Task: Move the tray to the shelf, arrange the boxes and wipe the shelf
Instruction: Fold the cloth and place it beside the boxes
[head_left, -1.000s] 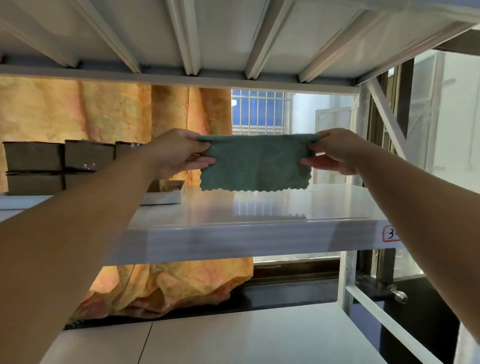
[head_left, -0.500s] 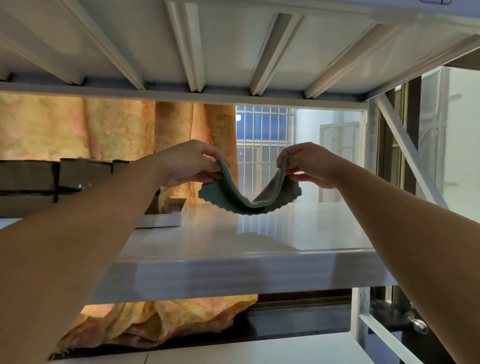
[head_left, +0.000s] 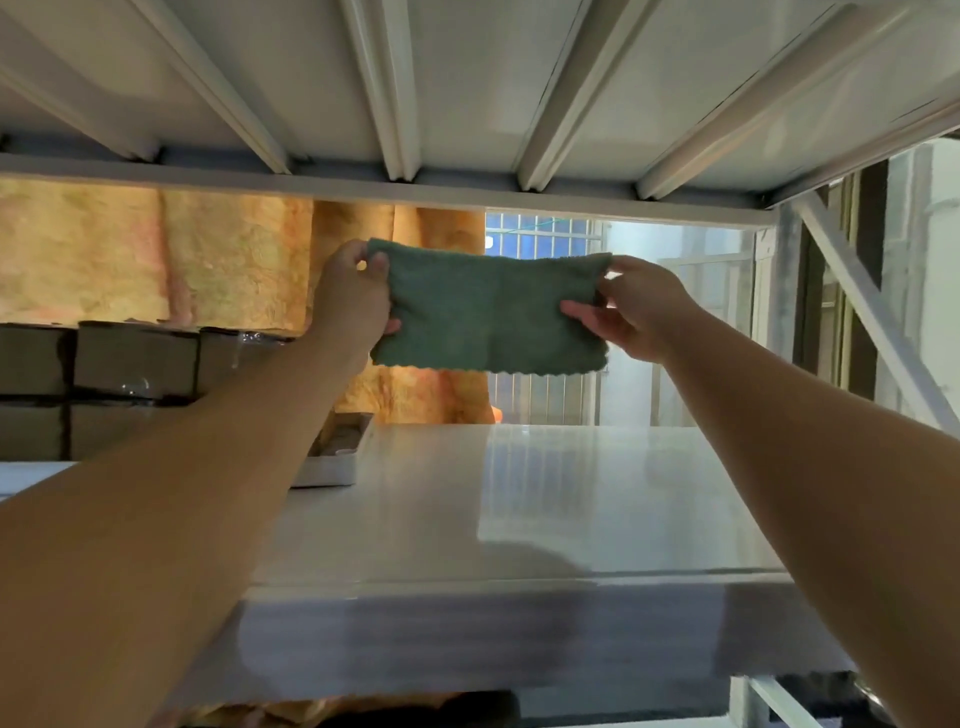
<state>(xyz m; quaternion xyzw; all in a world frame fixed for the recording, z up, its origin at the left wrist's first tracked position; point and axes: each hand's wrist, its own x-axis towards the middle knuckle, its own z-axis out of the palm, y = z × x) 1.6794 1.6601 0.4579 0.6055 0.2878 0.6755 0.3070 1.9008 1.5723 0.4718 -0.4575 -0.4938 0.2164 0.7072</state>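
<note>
1 green cloth (head_left: 488, 306), 2 hands on it. L hand (head_left: 353, 299) pinches the cloth's left edge, thumb tip on the front by the top corner. R hand (head_left: 641, 312) grips the right edge, thumb at the top corner, fingers laid across the front lower down. Cloth is pulled flat btwn them and hangs upright in the air over the shelf, not touching it, approx 12 o'clock from frame centre. Its bottom hem is scalloped.

1 white glossy shelf (head_left: 545, 519) spans the lower half at 6 o'clock. 1 white tray (head_left: 340, 467) sits on it at 7 o'clock from the cloth, partly behind the L forearm; contents too dim to tell. Brown boxes (head_left: 132, 364) at 9 o'clock, stacked in 2 rows: 3 seen on top, at least 2 below, the rest hidden by the arm. 1 orange curtain (head_left: 234, 265) hangs behind them at 10 o'clock. 1 barred window (head_left: 545, 231) at 1 o'clock, behind the cloth's right half. Ribbed underside of 1 upper shelf (head_left: 467, 78) fills the top.
</note>
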